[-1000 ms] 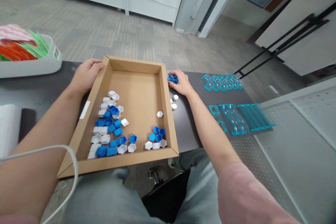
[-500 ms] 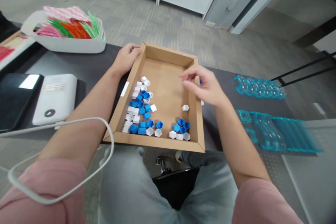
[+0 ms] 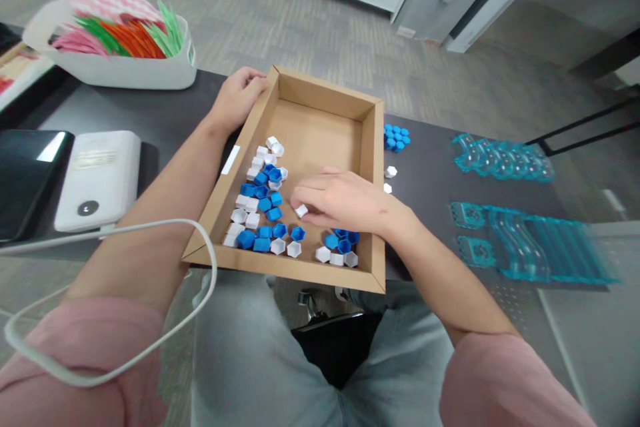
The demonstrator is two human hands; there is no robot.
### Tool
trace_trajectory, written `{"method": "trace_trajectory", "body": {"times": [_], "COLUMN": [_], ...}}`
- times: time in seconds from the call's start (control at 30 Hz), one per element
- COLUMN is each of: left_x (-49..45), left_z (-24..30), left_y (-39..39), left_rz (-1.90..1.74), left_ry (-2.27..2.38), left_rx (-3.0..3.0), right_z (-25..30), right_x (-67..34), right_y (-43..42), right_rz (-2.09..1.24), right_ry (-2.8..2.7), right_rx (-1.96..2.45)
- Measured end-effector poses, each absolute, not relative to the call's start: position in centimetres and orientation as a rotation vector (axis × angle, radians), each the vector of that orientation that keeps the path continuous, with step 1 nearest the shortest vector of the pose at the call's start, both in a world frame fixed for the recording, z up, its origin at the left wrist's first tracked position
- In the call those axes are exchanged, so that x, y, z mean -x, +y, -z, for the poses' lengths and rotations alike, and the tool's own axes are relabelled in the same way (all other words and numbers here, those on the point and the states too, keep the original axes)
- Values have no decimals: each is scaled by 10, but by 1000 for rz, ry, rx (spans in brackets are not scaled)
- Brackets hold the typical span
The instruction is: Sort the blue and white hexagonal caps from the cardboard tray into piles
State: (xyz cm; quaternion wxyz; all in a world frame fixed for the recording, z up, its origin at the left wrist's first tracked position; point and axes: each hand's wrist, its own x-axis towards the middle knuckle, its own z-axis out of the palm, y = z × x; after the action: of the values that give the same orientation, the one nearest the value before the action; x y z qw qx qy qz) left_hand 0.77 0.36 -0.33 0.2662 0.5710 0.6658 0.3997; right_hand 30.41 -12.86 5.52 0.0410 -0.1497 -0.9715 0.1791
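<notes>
1. While the left hand [image 3: 241,99] rests on the left wall of the cardboard tray [image 3: 295,268] near its far corner, the right hand [image 3: 345,199] is low inside the tray, its forearm crossing the right wall.

2. A second earlier, the right hand is on the table, over the blue group [image 3: 397,138]; half a second earlier it is above the tray's right wall, with no piece visible in its fingers. Now a white piece [image 3: 301,211] sits at its fingertips.

3. The right fingers are drawn nearly together, with the thumb side below and the piece apparently pinched between them. Whether it is lifted off the tray floor, I cannot tell.

4. The loose white piece seen half a second earlier, just right of the left heap [image 3: 261,243], no longer shows there; the one in the fingers is probably that piece.

5. For the work in hand, this means that the right hand is away from the blue group, now in plain view on the dark table [image 3: 430,177], and is handling a single piece.

6. The left fingers are loosely curled at the tray's edge, perhaps steadying it; how firmly, I cannot tell.

7. The right cluster [image 3: 344,245] lies partly under the right hand, near the tray's front corner. Outside the right wall, two loose white pieces [image 3: 391,172] lie nearer the person than the blue group.
</notes>
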Motion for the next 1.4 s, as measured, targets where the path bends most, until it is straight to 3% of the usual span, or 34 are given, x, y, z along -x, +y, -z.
{"method": "trace_trajectory", "body": {"times": [0.1,0.23,0.5,0.67,0.93,1.4], "left_x": [-7,-5,-4,1,10,8], "left_z": [0,-6,-19,-19,-25,-22], "left_y": [1,-4,-34,-90,-180,-184], "left_rz": [-1062,-1075,-1316,-1256,-931,-417], "left_ry": [1809,1812,1884,2013,2193,2383], "left_rx": [-1531,-1482,-1444,-1550,-1819,-1882], "right_z": [-71,-82,-8,19,16,1], "right_x": [-317,-368,-448,-449,-444,-437], "right_y": [-124,-122,-149,-150,-144,-157], "right_rz": [-670,-496,-547,-685,-591,-580], "right_ry": [-2754,-2132,-1665,-1660,-1723,-2181], "right_rx": [528,871,1316,1426,1546,1444]}}
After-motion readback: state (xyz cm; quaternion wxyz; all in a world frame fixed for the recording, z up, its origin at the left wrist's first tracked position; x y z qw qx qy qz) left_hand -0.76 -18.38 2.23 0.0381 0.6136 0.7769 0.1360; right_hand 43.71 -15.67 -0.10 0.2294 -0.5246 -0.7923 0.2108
